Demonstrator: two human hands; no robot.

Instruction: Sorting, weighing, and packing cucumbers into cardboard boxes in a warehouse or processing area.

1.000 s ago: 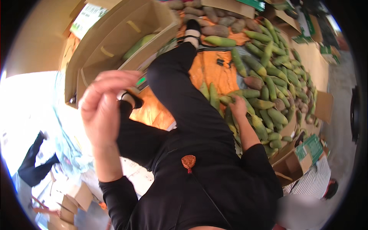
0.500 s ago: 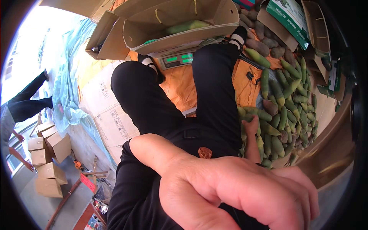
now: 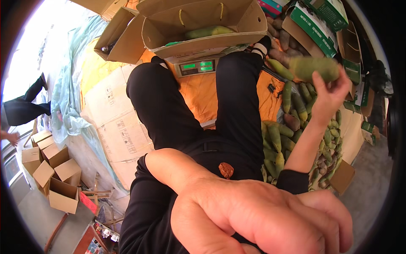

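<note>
Orange sheeting (image 3: pixel 203 97) is overlaid with printed cardboard (image 3: pixel 120 137) and a green-lit scale (image 3: pixel 196 67). One green vegetable (image 3: pixel 311 69) is held near the heap (image 3: pixel 299 106) by the right hand (image 3: pixel 332 94); whether the left hand (image 3: pixel 262 211) holds anything cannot be told.

Greens and browns, seen against an orange groundsheet (image 3: pixel 192 101).
Plain green is shown by the raised vegetable (image 3: pixel 308 69); mixed greens by the heap (image 3: pixel 275 136); reddish brown by the tubers (image 3: pixel 285 39). Black trousers (image 3: pixel 158 103) are set off by a red-brown pendant (image 3: pixel 226 170). The tan carton (image 3: pixel 201 45) is fitted with yellow handles (image 3: pixel 221 12); flattened cardboard (image 3: pixel 120 131) is marked with dark print.
</note>
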